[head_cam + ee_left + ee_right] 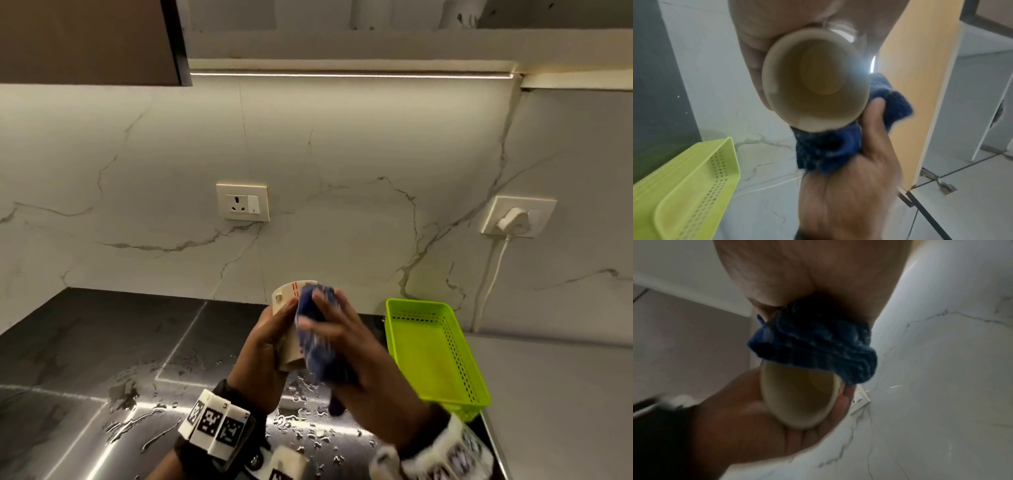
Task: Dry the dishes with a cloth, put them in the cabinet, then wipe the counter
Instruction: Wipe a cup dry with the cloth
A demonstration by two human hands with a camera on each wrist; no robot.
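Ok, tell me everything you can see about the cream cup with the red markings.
The cream cup with red markings looks ceramic, with a plain, empty inside. It is held tilted above the wet counter. The left hand grips its side, and the right hand presses a dark blue cloth against its outer wall.

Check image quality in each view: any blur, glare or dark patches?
Head view: right hand and blue cloth motion-blurred, LED strip glare on the wet counter. Left wrist view: bright flare beside the cup. Right wrist view: dim, soft, dark lower left.
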